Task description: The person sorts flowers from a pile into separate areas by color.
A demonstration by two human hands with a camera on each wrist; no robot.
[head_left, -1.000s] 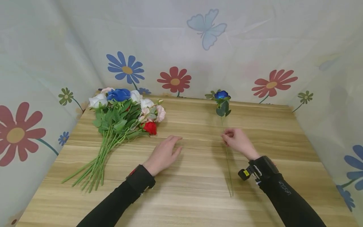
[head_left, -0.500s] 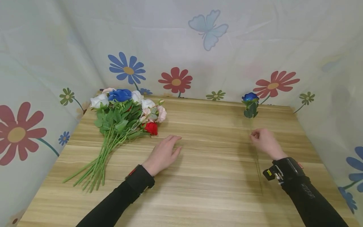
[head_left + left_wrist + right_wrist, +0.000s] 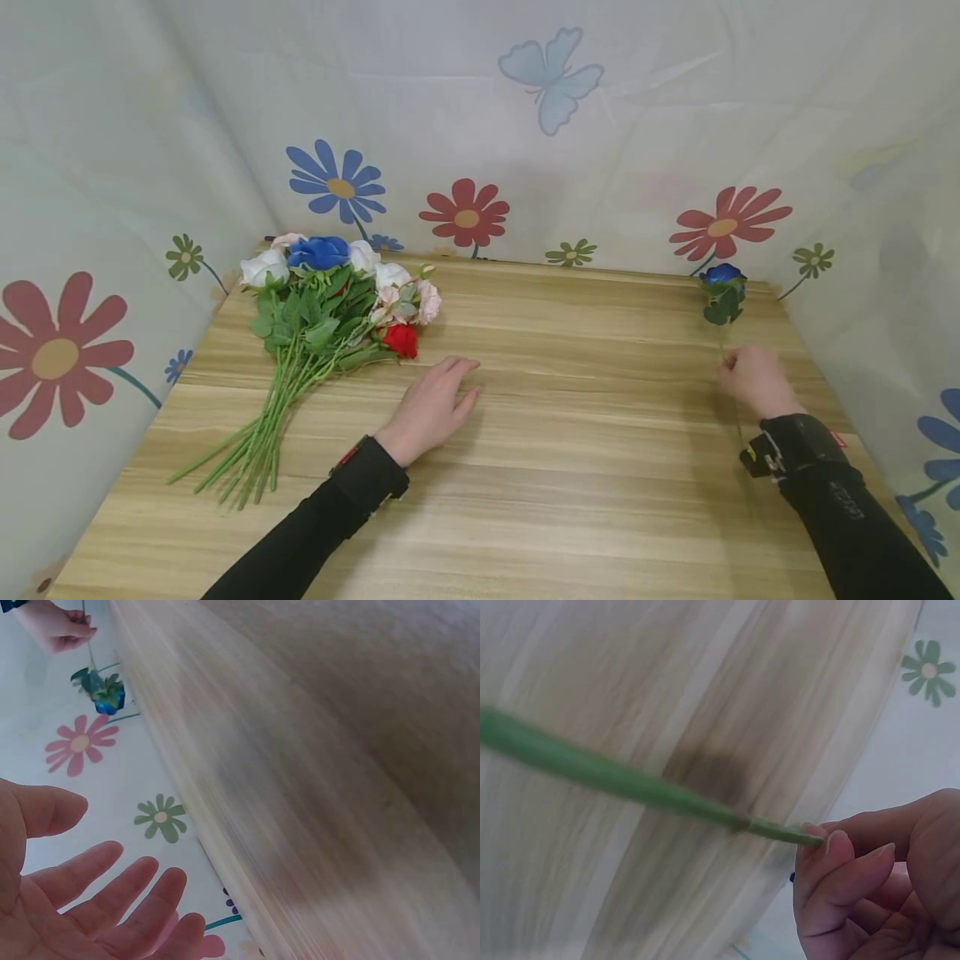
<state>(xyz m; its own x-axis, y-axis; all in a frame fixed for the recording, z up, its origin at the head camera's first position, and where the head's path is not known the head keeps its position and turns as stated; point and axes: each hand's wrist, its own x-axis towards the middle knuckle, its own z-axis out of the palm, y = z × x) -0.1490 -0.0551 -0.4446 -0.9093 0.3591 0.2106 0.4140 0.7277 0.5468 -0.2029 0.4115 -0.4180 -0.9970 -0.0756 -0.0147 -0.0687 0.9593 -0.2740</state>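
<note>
The rose (image 3: 723,275) is blue, its stem (image 3: 630,781) green, the backdrop (image 3: 420,92) flower-printed.

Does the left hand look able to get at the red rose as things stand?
Probably yes: the left hand holds nothing, and nothing shows between it and the red rose at the edge of the bunch. The right hand, holding the blue rose, is well clear.

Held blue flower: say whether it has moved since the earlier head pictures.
Yes, the held blue flower has moved right, away from the printed butterfly.

Right hand (image 3: 761,382) pinches; left hand (image 3: 427,408) relaxed.
</note>
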